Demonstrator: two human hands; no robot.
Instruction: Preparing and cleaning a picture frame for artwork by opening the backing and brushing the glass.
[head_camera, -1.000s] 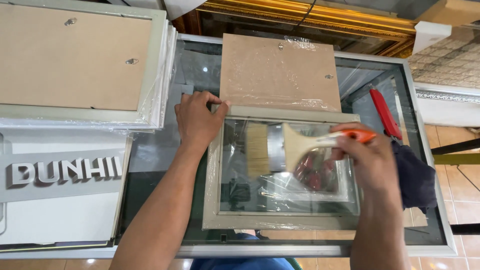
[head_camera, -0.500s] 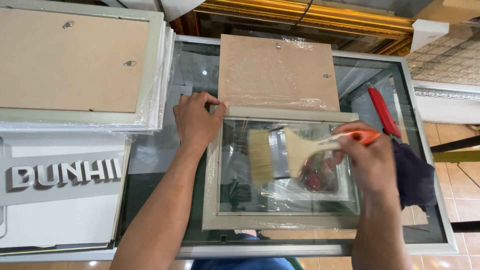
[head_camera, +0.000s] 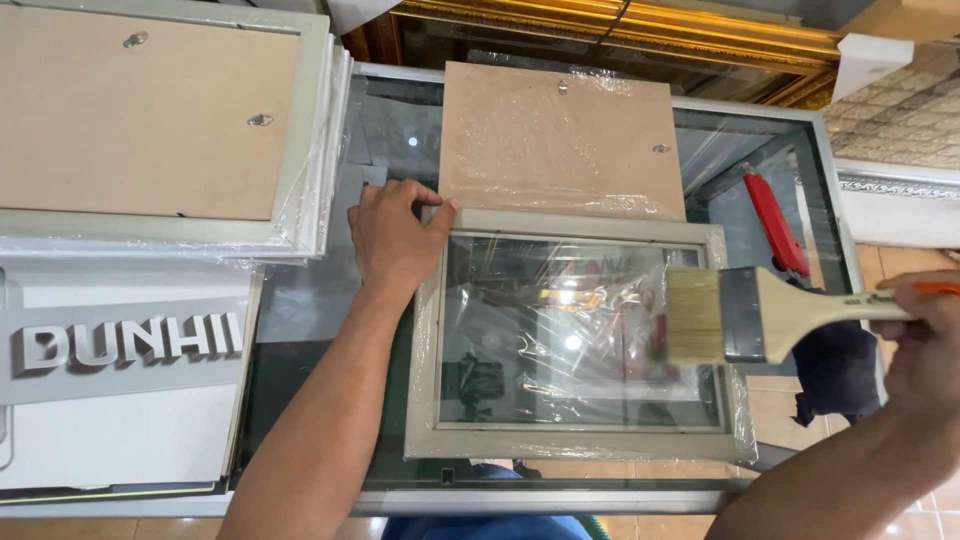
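Observation:
A pale grey picture frame (head_camera: 575, 448) wrapped in clear plastic lies glass-up on a glass-topped table (head_camera: 300, 300). My left hand (head_camera: 392, 236) presses on the frame's top left corner. My right hand (head_camera: 925, 345) grips the wooden handle of a wide flat paintbrush (head_camera: 760, 315). The brush's pale bristles rest over the right side of the frame's glass. Just behind the frame lies a brown backing board (head_camera: 560, 140) under plastic film.
A stack of wrapped frames (head_camera: 150, 120), backs up, sits at the far left. Below it lies a white board with raised grey letters (head_camera: 120, 400). A red-handled tool (head_camera: 775, 225) lies at the right, with a dark cloth (head_camera: 840, 370) beneath the brush. A gilded frame (head_camera: 620, 25) stands behind.
My right hand has drawn the brush rightward across the glass, from the middle to the frame's right side. The left hand stays at the top left corner.

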